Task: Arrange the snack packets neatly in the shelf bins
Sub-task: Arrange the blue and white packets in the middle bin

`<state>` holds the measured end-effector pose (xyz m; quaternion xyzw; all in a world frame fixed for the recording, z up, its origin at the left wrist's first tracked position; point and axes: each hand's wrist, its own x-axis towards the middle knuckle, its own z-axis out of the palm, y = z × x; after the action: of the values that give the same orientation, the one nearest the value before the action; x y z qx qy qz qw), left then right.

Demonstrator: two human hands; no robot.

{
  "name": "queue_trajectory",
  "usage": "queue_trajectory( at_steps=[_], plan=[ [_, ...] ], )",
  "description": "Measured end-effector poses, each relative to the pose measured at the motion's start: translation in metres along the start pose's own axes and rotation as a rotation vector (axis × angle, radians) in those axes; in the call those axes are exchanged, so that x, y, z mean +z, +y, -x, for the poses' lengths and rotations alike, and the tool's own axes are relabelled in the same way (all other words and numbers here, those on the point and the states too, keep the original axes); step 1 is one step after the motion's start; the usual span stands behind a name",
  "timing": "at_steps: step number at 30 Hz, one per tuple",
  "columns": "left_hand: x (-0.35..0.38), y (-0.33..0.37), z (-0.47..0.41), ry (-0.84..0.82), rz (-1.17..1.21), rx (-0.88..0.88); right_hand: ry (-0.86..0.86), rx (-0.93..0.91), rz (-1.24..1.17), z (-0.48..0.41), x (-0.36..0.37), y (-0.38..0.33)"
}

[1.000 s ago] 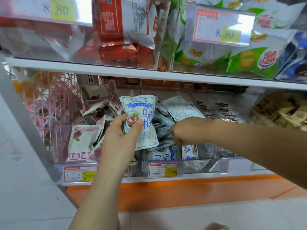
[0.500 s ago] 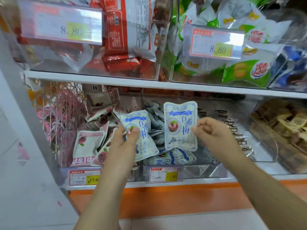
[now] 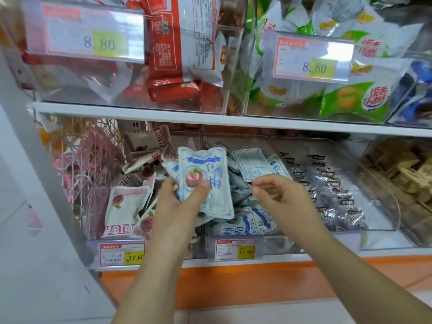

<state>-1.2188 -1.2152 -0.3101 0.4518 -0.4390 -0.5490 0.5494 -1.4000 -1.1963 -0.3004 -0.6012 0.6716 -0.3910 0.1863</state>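
Note:
My left hand (image 3: pixel 180 206) grips a small stack of blue-and-white plum snack packets (image 3: pixel 208 183), held upright in front of the middle clear bin (image 3: pixel 275 244) on the lower shelf. More of the same packets (image 3: pixel 247 224) lie jumbled in that bin, some face down. My right hand (image 3: pixel 282 197) hovers just right of the stack with its fingers loosely curled and nothing visible in them.
The left bin holds pink-and-white packets (image 3: pixel 124 206) beside a wire side panel (image 3: pixel 77 164). Dark clear-wrapped snacks (image 3: pixel 332 188) fill the bin to the right, and tan pieces (image 3: pixel 402 183) the far-right bin. The upper shelf (image 3: pixel 210 121) carries bins of red and green bags. Price tags (image 3: pixel 235 250) line the front edge.
My right hand lifted a packet out of the bin, laid it onto the one in my left hand and let go. The left hand now holds both.

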Motion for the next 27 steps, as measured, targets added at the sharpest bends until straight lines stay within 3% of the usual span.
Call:
queue_trajectory(
  at_steps=[2, 3, 6, 10, 27],
  plan=[
    [-0.005, 0.003, 0.000, 0.072, 0.000, 0.025, -0.023, -0.192, 0.631, -0.010, -0.013, 0.018],
    [-0.006, 0.005, 0.001, 0.085, -0.003, 0.030, -0.117, -0.204, 0.820, -0.016, -0.018, 0.025],
    [-0.006, 0.014, 0.007, 0.097, -0.022, 0.011, -0.359, -0.241, 1.050, -0.042, -0.027, 0.041],
    [-0.003, 0.016, 0.009, 0.090, -0.027, -0.020, -0.472, -0.333, 1.099, -0.077, -0.026, 0.046],
    [-0.006, 0.005, -0.012, 0.133, 0.019, 0.019, -0.516, -0.335, 0.897, -0.138, -0.006, 0.045]
  ],
)
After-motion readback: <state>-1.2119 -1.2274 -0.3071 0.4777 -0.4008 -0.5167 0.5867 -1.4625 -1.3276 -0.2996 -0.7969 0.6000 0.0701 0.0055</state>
